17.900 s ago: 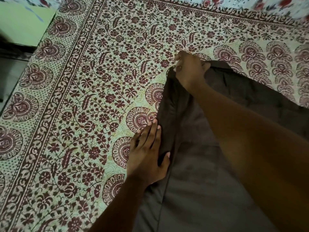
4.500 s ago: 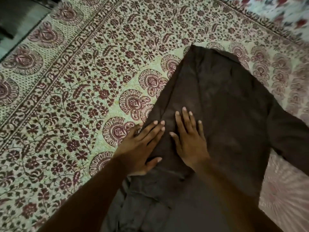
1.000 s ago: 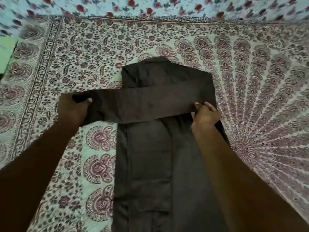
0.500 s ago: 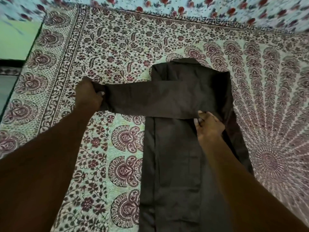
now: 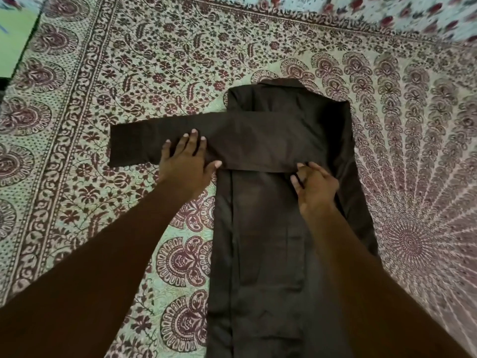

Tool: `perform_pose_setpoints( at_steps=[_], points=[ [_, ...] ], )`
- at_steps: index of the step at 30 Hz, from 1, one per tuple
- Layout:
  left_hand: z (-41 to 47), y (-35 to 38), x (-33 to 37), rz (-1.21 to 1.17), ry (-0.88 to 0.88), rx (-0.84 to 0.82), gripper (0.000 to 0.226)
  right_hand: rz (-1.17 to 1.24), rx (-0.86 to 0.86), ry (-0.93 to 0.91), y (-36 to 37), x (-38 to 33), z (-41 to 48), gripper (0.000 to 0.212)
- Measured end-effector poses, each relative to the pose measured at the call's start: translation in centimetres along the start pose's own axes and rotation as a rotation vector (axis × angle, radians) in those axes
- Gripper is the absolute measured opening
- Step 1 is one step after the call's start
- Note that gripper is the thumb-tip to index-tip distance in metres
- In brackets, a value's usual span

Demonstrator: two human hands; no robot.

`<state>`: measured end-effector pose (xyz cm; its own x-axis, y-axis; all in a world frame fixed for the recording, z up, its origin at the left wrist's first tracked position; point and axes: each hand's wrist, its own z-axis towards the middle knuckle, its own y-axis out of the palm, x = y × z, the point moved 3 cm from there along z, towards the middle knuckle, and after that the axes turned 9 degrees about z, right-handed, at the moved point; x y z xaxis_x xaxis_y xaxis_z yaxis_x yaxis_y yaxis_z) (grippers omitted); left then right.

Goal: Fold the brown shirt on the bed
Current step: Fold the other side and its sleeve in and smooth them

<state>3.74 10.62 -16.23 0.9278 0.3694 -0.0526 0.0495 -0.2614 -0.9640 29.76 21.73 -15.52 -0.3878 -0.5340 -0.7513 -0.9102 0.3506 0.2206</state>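
Two hands are set on the brown shirt (image 5: 265, 228), laid lengthwise on the bedsheet (image 5: 154, 60): the left hand (image 5: 187, 164) is pressed flat, fingers spread, on the crossed sleeve (image 5: 247, 140); its lower edge is pinched by the right hand (image 5: 316, 187). The overhanging sleeve end should be folded back flush with the body's left edge, where open sheet is available.

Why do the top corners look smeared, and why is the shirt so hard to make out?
Head view: the flowered cloth at top right and green patch at top left are blurred; the bedspread border bows from the wide lens; dim light leaves the brown shirt nearly featureless.
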Motion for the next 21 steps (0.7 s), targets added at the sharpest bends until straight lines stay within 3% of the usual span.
perform_pose_setpoints(
  at_steps=[2, 4, 6, 8, 10, 12, 15, 17, 21],
  points=[
    [0.1, -0.4, 1.1, 0.029, -0.049, -0.005, 0.077, -0.067, -0.006, 0.004, -0.5, -0.5, -0.4, 0.036],
    [0.0, -0.8, 2.4, 0.014, -0.056, 0.027, 0.073, -0.342, 0.058, -0.166, -2.1, -1.9, -1.0, 0.03],
    [-0.4, -1.1, 4.1, -0.049, 0.066, 0.129, 0.065, -0.789, 0.156, -0.452, -4.6, -3.4, -1.7, 0.03],
    [-0.9, -1.3, 6.4, -0.096, 0.29, 0.166, 0.065, -1.12, 0.253, -0.602, -7.3, -4.3, -1.8, 0.042],
    [-1.3, -0.9, 8.3, -0.035, 0.415, 0.11, 0.075, -1.318, 0.255, -0.56, -9.8, -4.4, -1.0, 0.053],
    [-1.3, -0.6, 9.2, 0.051, 0.351, 0.081, 0.081, -1.466, 0.134, -0.477, -11.4, -4.2, 0.1, 0.06],
    [-0.7, -0.5, 9.9, 0.059, 0.172, 0.104, 0.074, -1.625, -0.075, -0.527, -12.2, -4.3, 0.6, 0.063],
    [-0.7, -0.7, 11.1, 0.073, 0.14, 0.106, 0.076, -1.602, -0.14, -0.577, -12.9, -4.9, 0.3, 0.057],
    [-3.7, -1.9, 16.2, -0.048, 0.281, 0.222, 0.063, -1.376, 0.024, -0.52, -16.7, -6.6, -0.6, 0.042]
  ],
)
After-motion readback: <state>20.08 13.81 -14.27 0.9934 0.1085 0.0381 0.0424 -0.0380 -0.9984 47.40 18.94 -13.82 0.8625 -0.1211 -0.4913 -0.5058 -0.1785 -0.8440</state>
